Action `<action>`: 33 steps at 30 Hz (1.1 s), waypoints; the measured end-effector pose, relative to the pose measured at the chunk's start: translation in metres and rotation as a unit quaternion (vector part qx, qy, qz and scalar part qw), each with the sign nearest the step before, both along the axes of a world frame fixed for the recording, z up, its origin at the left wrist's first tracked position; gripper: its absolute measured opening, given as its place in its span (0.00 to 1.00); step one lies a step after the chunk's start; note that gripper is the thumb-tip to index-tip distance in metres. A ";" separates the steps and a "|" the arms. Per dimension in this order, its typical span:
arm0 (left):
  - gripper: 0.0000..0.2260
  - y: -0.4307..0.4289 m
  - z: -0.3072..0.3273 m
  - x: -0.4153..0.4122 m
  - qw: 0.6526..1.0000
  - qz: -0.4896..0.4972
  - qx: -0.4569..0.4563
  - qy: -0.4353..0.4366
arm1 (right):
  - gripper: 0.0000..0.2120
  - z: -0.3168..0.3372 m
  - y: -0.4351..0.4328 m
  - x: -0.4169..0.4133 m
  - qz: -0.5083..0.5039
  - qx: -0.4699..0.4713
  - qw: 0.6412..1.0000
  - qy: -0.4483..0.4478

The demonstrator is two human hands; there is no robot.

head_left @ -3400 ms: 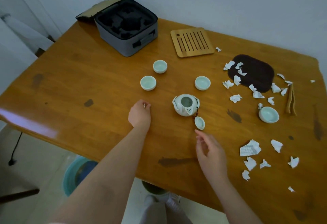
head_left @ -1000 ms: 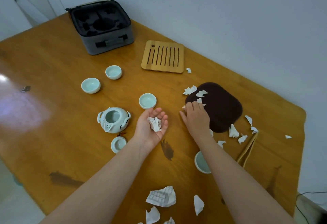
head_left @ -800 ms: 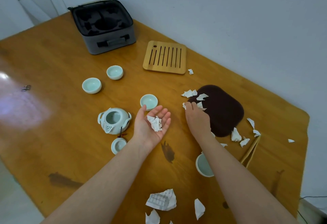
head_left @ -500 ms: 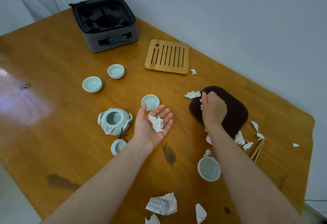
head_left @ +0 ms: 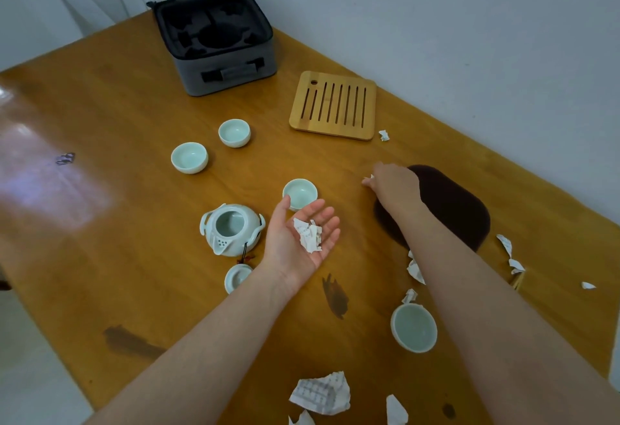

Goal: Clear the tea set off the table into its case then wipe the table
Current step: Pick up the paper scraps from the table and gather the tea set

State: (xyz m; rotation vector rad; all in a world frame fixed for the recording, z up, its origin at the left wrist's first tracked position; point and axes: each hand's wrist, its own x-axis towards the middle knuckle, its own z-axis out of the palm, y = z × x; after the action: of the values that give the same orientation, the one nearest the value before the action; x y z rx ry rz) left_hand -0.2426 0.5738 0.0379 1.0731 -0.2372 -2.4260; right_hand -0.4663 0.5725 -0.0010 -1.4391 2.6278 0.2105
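Nothing has been packed yet into the open case far behind the teapot, cups are dotted around the teapot, paper bits are carried on the spread left hand beside it, and another paper bit is pinched by the right hand further right.

Home room, wooden table, celadon tea set, plain white wall

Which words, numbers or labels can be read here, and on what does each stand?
No text is legible.
Large paper scrap nearest the camera: rows of grey print, too blurred.
Paper scraps in the left hand: faint print, too small.
Small scrap pinched by the right hand: no print seen.
Grey case, teapot: no label visible.
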 end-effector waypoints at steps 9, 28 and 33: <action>0.22 0.006 0.001 -0.003 1.000 -0.016 -0.001 -0.011 | 0.14 0.017 0.043 -0.012 -0.105 -0.253 0.962 0.017; 0.20 0.011 0.012 0.004 0.999 -0.022 -0.012 -0.038 | 0.10 -0.036 0.071 0.011 -0.007 -0.218 0.974 0.062; 0.20 0.015 0.011 0.010 0.999 -0.019 -0.013 -0.038 | 0.10 -0.040 0.068 0.012 0.014 -0.218 0.972 0.086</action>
State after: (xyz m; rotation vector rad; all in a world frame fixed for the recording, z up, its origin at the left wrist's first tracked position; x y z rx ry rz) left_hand -0.2331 0.5886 0.0485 1.1609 -0.3150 -2.4120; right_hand -0.4546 0.6401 -0.0405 -1.6474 2.9252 -0.2728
